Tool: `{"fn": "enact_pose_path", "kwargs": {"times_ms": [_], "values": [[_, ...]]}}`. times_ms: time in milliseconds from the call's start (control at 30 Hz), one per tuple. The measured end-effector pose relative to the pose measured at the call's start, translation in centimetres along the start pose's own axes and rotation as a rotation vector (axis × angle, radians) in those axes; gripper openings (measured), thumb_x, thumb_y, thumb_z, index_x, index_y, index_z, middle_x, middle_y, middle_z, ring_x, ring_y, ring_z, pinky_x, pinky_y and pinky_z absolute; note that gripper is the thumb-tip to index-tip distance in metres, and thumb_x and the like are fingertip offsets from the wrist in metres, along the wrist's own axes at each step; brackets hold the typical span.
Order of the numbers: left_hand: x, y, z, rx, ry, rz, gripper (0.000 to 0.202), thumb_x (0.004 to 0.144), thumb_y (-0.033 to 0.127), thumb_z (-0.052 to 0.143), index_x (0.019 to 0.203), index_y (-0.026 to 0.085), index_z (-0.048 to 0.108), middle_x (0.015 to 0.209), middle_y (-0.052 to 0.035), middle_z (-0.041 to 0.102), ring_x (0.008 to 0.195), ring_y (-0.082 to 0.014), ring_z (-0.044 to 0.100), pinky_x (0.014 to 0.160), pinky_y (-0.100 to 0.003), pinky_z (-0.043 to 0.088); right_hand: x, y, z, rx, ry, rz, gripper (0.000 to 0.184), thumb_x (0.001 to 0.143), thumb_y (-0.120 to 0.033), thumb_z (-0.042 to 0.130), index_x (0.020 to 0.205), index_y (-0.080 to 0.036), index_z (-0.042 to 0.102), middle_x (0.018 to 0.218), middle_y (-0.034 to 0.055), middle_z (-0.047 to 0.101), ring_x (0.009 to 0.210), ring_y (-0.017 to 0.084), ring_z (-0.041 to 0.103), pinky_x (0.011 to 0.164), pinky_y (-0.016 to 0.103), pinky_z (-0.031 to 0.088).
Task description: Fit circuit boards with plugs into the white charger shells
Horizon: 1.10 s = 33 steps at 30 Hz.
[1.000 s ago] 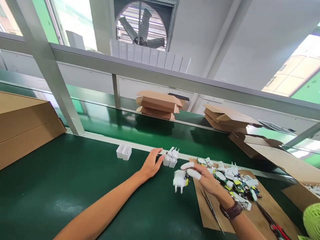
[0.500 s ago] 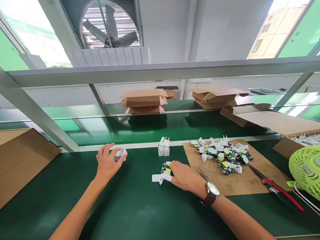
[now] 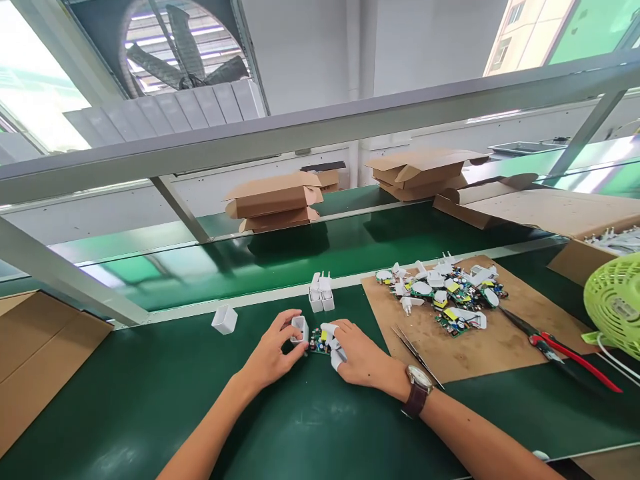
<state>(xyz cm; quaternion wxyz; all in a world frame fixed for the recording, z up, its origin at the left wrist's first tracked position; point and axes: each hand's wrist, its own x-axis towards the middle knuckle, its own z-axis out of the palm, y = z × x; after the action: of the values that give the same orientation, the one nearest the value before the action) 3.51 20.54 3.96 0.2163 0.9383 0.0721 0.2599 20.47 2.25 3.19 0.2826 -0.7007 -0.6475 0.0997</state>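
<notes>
Factory assembly line: green conveyor belt point(image 3: 300, 247), wall exhaust fan point(image 3: 175, 47), stacked cartons point(image 3: 273, 200).

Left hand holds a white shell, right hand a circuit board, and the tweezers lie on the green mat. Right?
Not quite. The head view shows the tweezers on the brown cardboard sheet, not the green mat. The rest holds: the left hand holds a white shell, and the right hand holds a circuit board.

The smooth flat counter point(image 3: 150, 400) is dark green. A white plastic square shell point(image 3: 225, 319) lies on it. The small circuit board point(image 3: 318, 341) is green with yellow parts. The slatted plastic fan point(image 3: 615, 303) is lime green; the long-handled cutters point(image 3: 575, 358) have red handles.
</notes>
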Motion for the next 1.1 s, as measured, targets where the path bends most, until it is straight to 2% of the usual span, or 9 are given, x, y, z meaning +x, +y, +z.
{"fn": "enact_pose_path", "kwargs": {"times_ms": [133,233,367,533,733,867,933,1000,1100], "values": [[0.0,0.7,0.9,-0.086,0.064,-0.058,0.007,0.091,0.028,0.064,0.097,0.023,0.063,0.131,-0.0108,0.063,0.117,-0.0237,0.067,0.098,-0.039,0.058,-0.6,0.5,-0.2,0.023,0.055,0.022,0.057,0.083,-0.012,0.061,0.138,-0.015,0.051,0.131,0.0162,0.061,0.12,0.029,0.057,0.103,0.048,0.049],[-0.8,0.6,1.0,-0.143,0.071,-0.133,0.04,0.089,0.029,0.069,0.127,0.027,0.056,0.134,-0.0103,0.062,0.122,-0.0258,0.065,0.102,-0.044,0.057,-0.8,0.6,0.1,-0.026,0.041,0.006,0.052,0.085,-0.017,0.063,0.136,-0.013,0.053,0.129,0.0175,0.062,0.122,0.032,0.056,0.103,0.051,0.049],[-2.0,0.8,0.8,-0.232,-0.026,-0.282,0.073,0.084,0.033,0.077,0.146,0.03,0.04,0.142,-0.0106,0.057,0.128,-0.0294,0.061,0.11,-0.051,0.051,-0.8,0.8,0.7,-0.061,0.061,-0.044,0.042,0.086,-0.013,0.06,0.128,-0.014,0.058,0.121,0.0163,0.065,0.114,0.031,0.06,0.095,0.049,0.053],[-2.5,1.0,1.0,-0.401,-0.102,-0.25,0.081,0.09,0.024,0.065,0.157,0.032,0.022,0.153,-0.0121,0.048,0.143,-0.028,0.049,0.121,-0.051,0.04,-0.8,0.6,0.2,-0.041,0.26,-0.13,0.056,0.081,-0.008,0.059,0.135,-0.018,0.051,0.11,0.0122,0.065,0.104,0.029,0.061,0.087,0.048,0.057],[-2.3,1.4,1.4,-0.198,0.075,-0.418,0.077,0.081,0.032,0.079,0.148,0.031,0.04,0.113,-0.0042,0.061,0.097,-0.0208,0.066,0.093,-0.044,0.058,-0.7,0.1,-1.2,-0.032,0.454,-0.095,0.054,0.083,-0.007,0.055,0.134,-0.022,0.049,0.115,0.0126,0.064,0.109,0.03,0.062,0.085,0.047,0.06],[-2.4,2.0,0.4,-0.24,-0.062,-0.41,0.103,0.064,0.037,0.094,0.151,0.033,0.039,0.133,-0.0085,0.057,0.09,-0.019,0.065,0.081,-0.038,0.059,-0.8,0.2,-1.6,-0.021,0.526,-0.095,0.059,0.084,-0.009,0.057,0.14,-0.024,0.046,0.12,0.0127,0.064,0.111,0.03,0.063,0.086,0.048,0.06],[-2.4,2.2,0.0,-0.292,-0.182,-0.403,0.094,0.067,0.035,0.092,0.147,0.033,0.043,0.13,-0.0079,0.062,0.087,-0.0184,0.065,0.077,-0.037,0.06,-0.9,0.1,-1.7,-0.01,0.546,-0.099,0.06,0.084,-0.008,0.057,0.141,-0.025,0.045,0.122,0.0128,0.063,0.113,0.03,0.063,0.088,0.049,0.06],[-2.3,2.3,-0.1,-0.305,-0.254,-0.392,0.068,0.077,0.033,0.086,0.136,0.03,0.054,0.116,-0.0049,0.069,0.085,-0.0188,0.067,0.076,-0.035,0.06,-1.0,-0.2,-1.9,0.014,0.565,-0.116,0.059,0.085,-0.008,0.057,0.14,-0.026,0.045,0.121,0.0121,0.063,0.113,0.029,0.063,0.089,0.049,0.06],[-2.0,2.3,0.2,-0.222,-0.136,-0.264,0.053,0.081,0.033,0.083,0.129,0.029,0.059,0.117,-0.0055,0.07,0.102,-0.0235,0.067,0.088,-0.04,0.059,-1.2,-1.0,-2.2,0.096,0.577,-0.195,0.058,0.086,-0.008,0.059,0.14,-0.026,0.045,0.12,0.011,0.064,0.113,0.027,0.062,0.09,0.047,0.06]]}}
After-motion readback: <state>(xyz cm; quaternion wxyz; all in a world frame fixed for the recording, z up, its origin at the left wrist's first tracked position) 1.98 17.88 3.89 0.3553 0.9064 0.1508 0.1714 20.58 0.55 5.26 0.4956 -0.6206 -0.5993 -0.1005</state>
